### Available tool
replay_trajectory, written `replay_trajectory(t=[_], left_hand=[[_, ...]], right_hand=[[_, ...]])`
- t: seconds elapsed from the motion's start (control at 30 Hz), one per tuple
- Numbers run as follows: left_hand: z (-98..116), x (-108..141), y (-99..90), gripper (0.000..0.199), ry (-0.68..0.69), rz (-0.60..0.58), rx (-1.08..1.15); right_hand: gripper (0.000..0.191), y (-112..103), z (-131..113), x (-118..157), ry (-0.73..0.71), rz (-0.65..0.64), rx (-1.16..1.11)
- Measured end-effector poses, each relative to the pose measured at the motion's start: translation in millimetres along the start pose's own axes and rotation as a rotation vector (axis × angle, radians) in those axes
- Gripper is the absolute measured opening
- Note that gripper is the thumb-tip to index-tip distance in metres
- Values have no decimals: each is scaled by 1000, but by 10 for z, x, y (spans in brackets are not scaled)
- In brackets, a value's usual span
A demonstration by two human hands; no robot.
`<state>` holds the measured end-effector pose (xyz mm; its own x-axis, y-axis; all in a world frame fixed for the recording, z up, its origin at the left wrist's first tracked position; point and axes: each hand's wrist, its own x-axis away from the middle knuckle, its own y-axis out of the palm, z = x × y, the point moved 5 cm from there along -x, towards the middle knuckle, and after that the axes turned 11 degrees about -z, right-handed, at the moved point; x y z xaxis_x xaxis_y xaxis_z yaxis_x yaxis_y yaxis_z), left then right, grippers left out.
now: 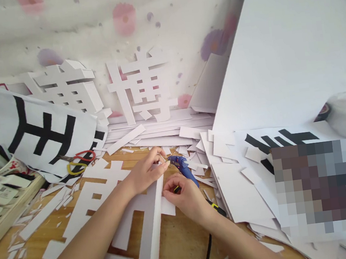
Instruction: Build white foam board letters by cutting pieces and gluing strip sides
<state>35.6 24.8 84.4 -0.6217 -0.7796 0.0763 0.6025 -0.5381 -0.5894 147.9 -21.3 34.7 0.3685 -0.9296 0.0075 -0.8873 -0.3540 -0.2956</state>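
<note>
The left hand is just left of the glue gun, the right hand before it, beside a strip; I cannot tell either grip.

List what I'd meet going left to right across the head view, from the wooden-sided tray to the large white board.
Wooden-sided tray → scissors with red and yellow handles → left hand → blue glue gun → large white board.
</note>
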Motion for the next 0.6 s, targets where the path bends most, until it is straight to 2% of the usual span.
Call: replay_trajectory(t=[0.27, 0.6], left_hand=[[-70, -10, 0, 28, 26, -29, 56], [-10, 46, -32, 27, 38, -34, 132]], right_hand=[[10, 24, -44, 12, -125, -50, -61], [8, 14, -69, 43, -151, -163, -169]])
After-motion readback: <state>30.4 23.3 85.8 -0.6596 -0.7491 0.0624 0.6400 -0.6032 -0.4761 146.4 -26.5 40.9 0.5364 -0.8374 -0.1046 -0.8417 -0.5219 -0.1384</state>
